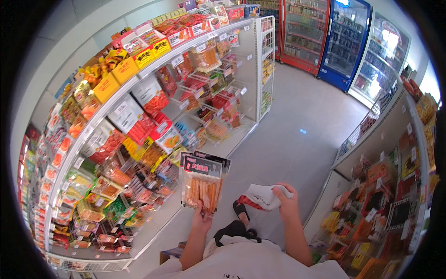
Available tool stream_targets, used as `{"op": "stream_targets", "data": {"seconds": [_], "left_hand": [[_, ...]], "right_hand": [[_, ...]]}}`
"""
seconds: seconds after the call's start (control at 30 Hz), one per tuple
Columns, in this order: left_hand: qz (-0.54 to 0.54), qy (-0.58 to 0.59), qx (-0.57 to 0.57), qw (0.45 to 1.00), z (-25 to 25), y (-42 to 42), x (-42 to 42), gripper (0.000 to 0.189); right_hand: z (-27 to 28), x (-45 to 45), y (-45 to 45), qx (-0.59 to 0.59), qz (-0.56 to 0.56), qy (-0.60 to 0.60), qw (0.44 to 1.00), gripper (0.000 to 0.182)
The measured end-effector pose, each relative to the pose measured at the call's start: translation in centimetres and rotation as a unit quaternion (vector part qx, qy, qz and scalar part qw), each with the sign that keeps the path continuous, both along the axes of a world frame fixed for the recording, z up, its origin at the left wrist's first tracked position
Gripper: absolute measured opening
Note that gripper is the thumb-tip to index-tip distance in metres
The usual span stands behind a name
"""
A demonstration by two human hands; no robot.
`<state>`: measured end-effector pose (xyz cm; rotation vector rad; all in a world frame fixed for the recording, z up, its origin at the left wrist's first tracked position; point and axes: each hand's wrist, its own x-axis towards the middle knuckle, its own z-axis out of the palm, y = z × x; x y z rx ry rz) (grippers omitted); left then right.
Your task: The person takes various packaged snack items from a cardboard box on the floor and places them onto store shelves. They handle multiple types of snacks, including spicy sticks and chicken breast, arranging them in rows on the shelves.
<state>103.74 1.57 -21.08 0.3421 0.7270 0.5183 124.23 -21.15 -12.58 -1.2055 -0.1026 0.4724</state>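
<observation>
My left hand (202,220) grips the lower end of several flat snack packs (201,186). The front pack has a black printed top and a clear window over orange-brown sticks. Dark corners of other packs stick out behind it. My right hand (287,198) holds a white and red snack bag (258,197) by its edge, and the bag hangs tilted to the left. The two hands are apart, in front of my body and above the aisle floor.
On the left, a shelf rack (240,75) carries hanging snack packs, with yellow display boxes (124,70) on top. Another stocked rack (369,139) stands right. Red (303,38) and blue drinks coolers (343,45) line the far end. Grey tiled floor (296,101) runs between; a cardboard box (170,254) sits low left.
</observation>
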Motion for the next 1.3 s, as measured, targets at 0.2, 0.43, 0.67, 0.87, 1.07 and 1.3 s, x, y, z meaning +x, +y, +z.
{"op": "stream_targets", "data": {"seconds": [0.2, 0.43, 0.67, 0.87, 1.07, 1.3], "left_hand": [[-0.076, -0.160, -0.072, 0.982, -7.4, 3.5, 7.7, 0.045], [-0.095, -0.192, 0.039, 0.976, -2.5, 7.7, 19.4, 0.063], [-0.159, -0.334, 0.037, 0.928, 0.7, 9.6, 29.2, 0.058], [-0.056, -0.215, 0.122, 0.967, 1.7, 8.4, 36.7, 0.065], [0.018, -0.188, 0.163, 0.968, 1.3, 5.3, 42.0, 0.081], [0.062, -0.190, 0.071, 0.977, -2.5, 4.1, 41.8, 0.064]], "right_hand": [[2.1, 9.0, 1.9, 0.036, -0.058, 0.031, 0.997, 0.026], [3.6, 19.8, 5.1, 0.000, -0.101, -0.036, 0.994, 0.029], [2.4, 27.4, 7.4, 0.020, -0.128, 0.031, 0.991, 0.031], [1.5, 36.9, 9.3, 0.016, -0.064, 0.072, 0.995, 0.032], [1.7, 48.3, 11.9, -0.027, 0.032, 0.023, 0.999, 0.030], [2.3, 56.2, 18.2, 0.016, 0.139, 0.038, 0.989, 0.028]]}}
